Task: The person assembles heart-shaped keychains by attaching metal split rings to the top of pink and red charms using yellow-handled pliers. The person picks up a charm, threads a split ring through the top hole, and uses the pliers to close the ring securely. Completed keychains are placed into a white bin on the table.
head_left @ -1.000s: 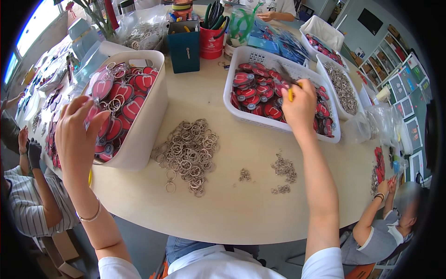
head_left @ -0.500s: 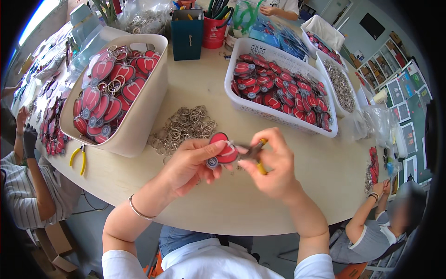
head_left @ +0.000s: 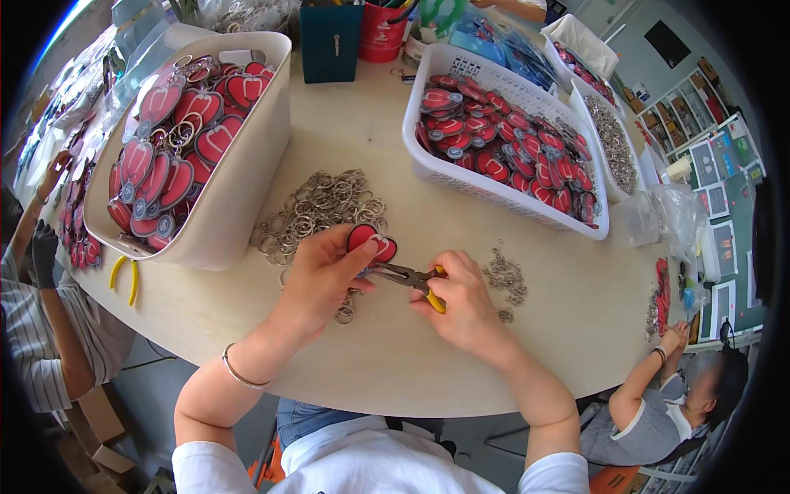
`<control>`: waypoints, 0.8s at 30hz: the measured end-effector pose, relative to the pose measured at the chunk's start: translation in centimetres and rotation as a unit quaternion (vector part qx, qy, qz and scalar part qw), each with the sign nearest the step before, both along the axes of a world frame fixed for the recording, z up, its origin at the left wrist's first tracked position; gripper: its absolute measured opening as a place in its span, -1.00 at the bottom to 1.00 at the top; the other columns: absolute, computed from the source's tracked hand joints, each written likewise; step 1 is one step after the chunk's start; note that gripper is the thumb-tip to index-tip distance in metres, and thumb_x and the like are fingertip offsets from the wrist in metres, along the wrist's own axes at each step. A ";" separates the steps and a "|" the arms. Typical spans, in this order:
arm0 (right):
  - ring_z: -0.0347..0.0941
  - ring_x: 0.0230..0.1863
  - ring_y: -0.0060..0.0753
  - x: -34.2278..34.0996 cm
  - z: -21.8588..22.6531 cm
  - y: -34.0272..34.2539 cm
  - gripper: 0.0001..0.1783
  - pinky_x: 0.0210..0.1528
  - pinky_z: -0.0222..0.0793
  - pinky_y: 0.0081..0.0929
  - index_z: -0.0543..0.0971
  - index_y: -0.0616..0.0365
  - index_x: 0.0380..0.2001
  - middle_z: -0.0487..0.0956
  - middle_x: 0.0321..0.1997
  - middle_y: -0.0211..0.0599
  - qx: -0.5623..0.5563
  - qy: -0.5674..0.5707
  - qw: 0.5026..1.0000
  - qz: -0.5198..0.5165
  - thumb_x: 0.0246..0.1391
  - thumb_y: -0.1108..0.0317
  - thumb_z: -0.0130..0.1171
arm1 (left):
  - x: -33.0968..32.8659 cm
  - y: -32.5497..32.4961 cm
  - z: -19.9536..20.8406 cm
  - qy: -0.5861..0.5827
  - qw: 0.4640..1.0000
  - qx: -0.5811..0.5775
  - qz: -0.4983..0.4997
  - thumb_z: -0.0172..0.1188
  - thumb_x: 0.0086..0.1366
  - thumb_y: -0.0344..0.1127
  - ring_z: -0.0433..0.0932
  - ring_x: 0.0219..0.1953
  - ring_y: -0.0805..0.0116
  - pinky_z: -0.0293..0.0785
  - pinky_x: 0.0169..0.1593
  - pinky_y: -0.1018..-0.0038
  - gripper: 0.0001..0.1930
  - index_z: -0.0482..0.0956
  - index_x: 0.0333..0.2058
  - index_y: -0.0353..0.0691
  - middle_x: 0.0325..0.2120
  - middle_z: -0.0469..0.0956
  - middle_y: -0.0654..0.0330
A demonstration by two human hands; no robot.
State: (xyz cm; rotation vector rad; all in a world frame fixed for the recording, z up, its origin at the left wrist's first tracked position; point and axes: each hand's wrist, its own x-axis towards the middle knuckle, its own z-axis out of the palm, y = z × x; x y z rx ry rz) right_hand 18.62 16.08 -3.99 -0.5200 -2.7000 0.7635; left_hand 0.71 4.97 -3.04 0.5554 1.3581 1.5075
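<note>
Pinched in the fingers of my left hand (head_left: pixel 321 276) is a red heart-like keychain charm (head_left: pixel 368 239) with a dark rim and a pale mark. My right hand (head_left: pixel 461 298) is closed round a pair of yellow-handled pliers (head_left: pixel 413 277). The pliers' jaws reach left to the charm's lower edge, beside my left fingertips. What exactly they grip there is too small to make out. Just behind my left hand lies a pile of metal split rings (head_left: pixel 317 210). Small metal links (head_left: pixel 505 276) are scattered to the right of my right hand.
A cream bin (head_left: pixel 267 140) of similar charms with rings stands at left, and a white basket (head_left: pixel 494 193) of charms at back right. Yellow-handled pliers (head_left: pixel 125 278) lie by the bin. A teal box (head_left: pixel 331 45) and red cup (head_left: pixel 380 33) stand behind. Co-workers sit left and right.
The pliers have moved down and left, their jaws now at the charm's lower edge. The charm has turned and shifted left in my left hand. The small links on the table have come into sight.
</note>
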 end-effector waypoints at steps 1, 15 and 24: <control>0.32 -0.12 -0.15 0.0 -0.1 0.0 -0.81 -0.09 0.21 -0.24 0.58 0.22 -0.56 0.40 -0.23 -0.23 0.002 0.003 1.000 0.000 -0.30 0.46 0.42 | 0.0 0.0 -0.1 0.010 1.000 -0.004 0.001 0.12 0.32 -0.28 0.56 -0.32 0.54 0.53 -0.36 0.60 -0.81 0.55 -0.22 -0.29 -0.36 0.60 0.25; 0.40 -0.26 -0.46 -1.8 5.7 0.9 -0.89 -0.17 0.34 -0.53 0.60 0.23 -0.43 0.40 -0.26 -0.37 -0.287 0.064 0.955 -0.036 -0.03 0.46 0.32 | 1.5 -0.9 0.8 0.104 0.991 0.055 -0.055 0.27 0.20 -0.44 0.44 -0.45 0.65 0.42 -0.43 0.65 -0.87 0.58 -0.29 -0.34 -0.49 0.53 0.32; 0.38 -0.25 -0.48 -2.3 5.4 0.9 -0.91 -0.16 0.31 -0.54 0.60 0.23 -0.47 0.40 -0.26 -0.37 -0.294 0.059 0.954 -0.029 -0.03 0.46 0.32 | 1.6 -1.3 0.8 0.218 0.973 0.072 -0.032 0.34 0.08 -0.51 0.42 -0.51 0.54 0.34 -0.47 0.59 -0.87 0.56 -0.40 -0.34 -0.52 0.48 0.24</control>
